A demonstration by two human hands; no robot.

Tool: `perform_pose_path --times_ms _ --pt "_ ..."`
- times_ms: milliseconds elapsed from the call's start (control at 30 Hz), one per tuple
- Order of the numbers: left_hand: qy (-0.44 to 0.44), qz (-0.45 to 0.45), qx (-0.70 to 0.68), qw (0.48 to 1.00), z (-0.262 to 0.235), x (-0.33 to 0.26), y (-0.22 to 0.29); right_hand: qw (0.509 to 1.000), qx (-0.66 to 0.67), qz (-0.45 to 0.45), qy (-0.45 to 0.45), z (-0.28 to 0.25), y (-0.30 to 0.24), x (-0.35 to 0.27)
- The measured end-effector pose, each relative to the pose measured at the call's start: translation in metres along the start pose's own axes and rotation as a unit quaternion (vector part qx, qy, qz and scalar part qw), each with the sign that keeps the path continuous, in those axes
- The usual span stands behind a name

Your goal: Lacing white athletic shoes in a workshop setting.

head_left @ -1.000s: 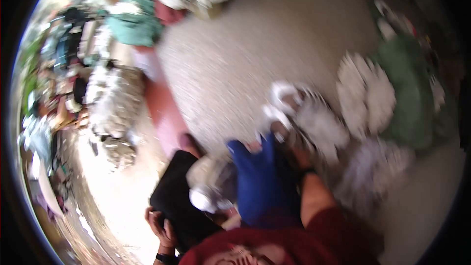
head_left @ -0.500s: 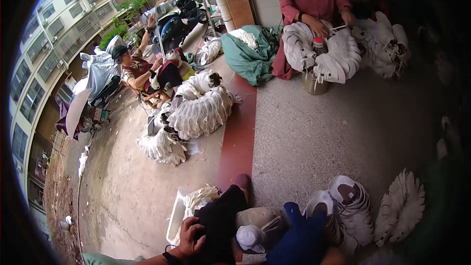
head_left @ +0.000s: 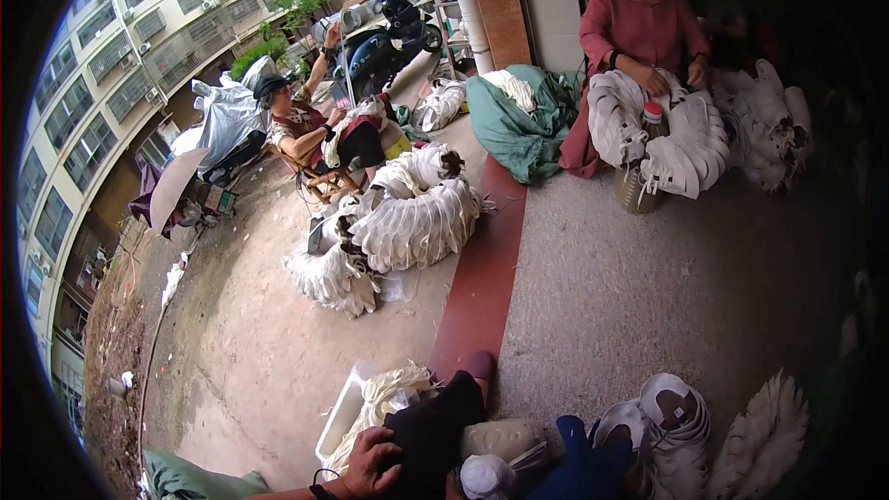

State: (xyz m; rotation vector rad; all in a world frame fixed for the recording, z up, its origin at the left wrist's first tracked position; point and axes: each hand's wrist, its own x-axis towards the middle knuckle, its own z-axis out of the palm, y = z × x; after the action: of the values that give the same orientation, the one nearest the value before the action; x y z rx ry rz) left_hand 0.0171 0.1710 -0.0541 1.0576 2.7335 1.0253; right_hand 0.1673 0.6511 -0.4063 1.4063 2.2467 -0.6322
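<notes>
Along the lower edge, the left hand (head_left: 372,461) lay on the black-clad knee (head_left: 437,433), its fingers loosely spread and bent over the cloth, gripping nothing that showed. The right hand was out of view, so its state could not be told. Just beyond the left hand stood a white box (head_left: 335,415) of pale cords (head_left: 384,396). To the knee's right were a white roll (head_left: 486,477), a pale bundle (head_left: 505,440) and a blue cloth (head_left: 582,470); near the cloth sat white uppers (head_left: 681,431), with a fan (head_left: 767,431) of similar pieces farther right. Well apart, a person in red (head_left: 639,23) handled a ring of uppers (head_left: 690,153) near a red-capped bottle (head_left: 636,193). Another person (head_left: 301,125) sat by white heaps (head_left: 417,227) on the left.
</notes>
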Motion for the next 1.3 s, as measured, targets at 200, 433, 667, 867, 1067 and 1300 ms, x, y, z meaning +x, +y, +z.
perform_pose_path --times_ms 200,433,667,867,1067,1300 --pt "0.002 -0.012 -0.009 1.0 0.0 -0.001 0.003 1.0 -0.003 0.0 -0.001 0.009 0.001 0.009" --pt "-0.01 -0.015 -0.008 1.0 0.001 -0.002 0.0 1.0 0.022 -0.008 -0.011 0.027 -0.026 0.02" --pt "-0.028 -0.024 -0.004 0.999 0.002 0.003 0.001 0.999 0.041 -0.021 -0.007 0.032 -0.028 0.025" --pt "0.002 -0.001 -0.003 1.0 0.002 -0.005 -0.002 0.998 0.001 0.013 0.062 0.006 0.089 -0.026" --pt "0.037 0.021 -0.018 0.999 0.002 -0.024 -0.011 0.982 -0.03 0.023 0.187 -0.054 0.214 -0.053" --pt "0.08 0.044 -0.061 0.994 0.006 -0.043 -0.02 0.946 0.259 -0.075 0.18 -0.187 0.293 -0.165"
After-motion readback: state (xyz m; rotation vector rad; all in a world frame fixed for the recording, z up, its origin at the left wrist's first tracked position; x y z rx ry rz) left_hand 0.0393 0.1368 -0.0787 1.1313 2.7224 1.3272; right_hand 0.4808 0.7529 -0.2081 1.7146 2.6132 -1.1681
